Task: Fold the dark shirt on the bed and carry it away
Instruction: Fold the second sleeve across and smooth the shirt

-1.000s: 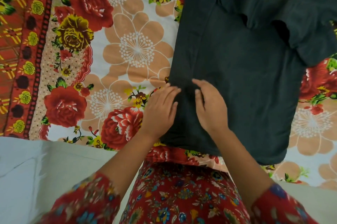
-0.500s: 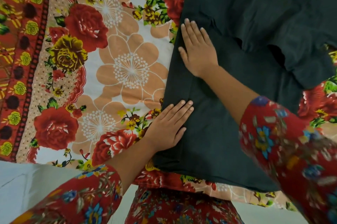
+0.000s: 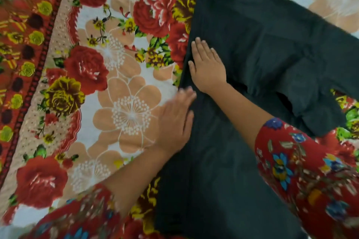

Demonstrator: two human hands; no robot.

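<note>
The dark shirt (image 3: 252, 87) lies spread on the flowered bed (image 3: 124, 106), its long left edge already turned in straight. The right hand (image 3: 207, 67) presses flat near that edge, fingers wide; the left hand (image 3: 174, 120), at seven o'clock from it, rests open too. The sleeve at three o'clock, the final folds and the carrying remain.

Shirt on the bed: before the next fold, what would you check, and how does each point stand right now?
1. Shirt lies flat on the bedsheet: ok.
2. Left folded edge straight: ok, as far as it shows.
3. Right hand flat on the shirt near that edge: ok.
4. Left hand steady at the edge: cannot tell, it is blurred.
5. Sleeve tucked in: not ok, it sticks out on the right.
6. Bottom hem aligned: cannot tell, out of frame.
</note>
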